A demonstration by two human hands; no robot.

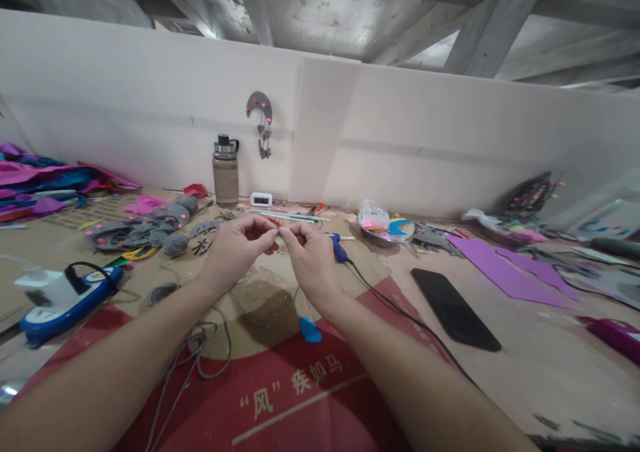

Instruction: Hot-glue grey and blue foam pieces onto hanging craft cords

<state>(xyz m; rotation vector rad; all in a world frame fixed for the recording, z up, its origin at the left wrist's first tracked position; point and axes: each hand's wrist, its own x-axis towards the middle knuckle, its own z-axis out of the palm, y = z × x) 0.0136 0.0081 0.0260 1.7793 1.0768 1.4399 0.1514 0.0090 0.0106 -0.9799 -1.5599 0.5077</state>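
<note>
My left hand (234, 251) and my right hand (314, 260) meet over the cardboard, their fingertips pinched together on a small orange-red piece (275, 222). Fingers cover most of it, so its kind cannot be made out. Just past my right hand lies a blue glue gun (341, 249), partly hidden, its black cord running toward me. A blue cut-out piece (310, 330) rests on the red and tan cardboard (300, 399) below my hands. Grey yarn (200, 349) trails in loose loops under my left forearm.
Left are a blue-and-white power strip (75, 302), grey felt pieces with pink dots (135, 232) and yarn balls. A water bottle (226, 175) and small white clock (261, 199) stand by the wall. Right are a metal bowl (383, 237), black phone (455, 309) and purple sheets (505, 272).
</note>
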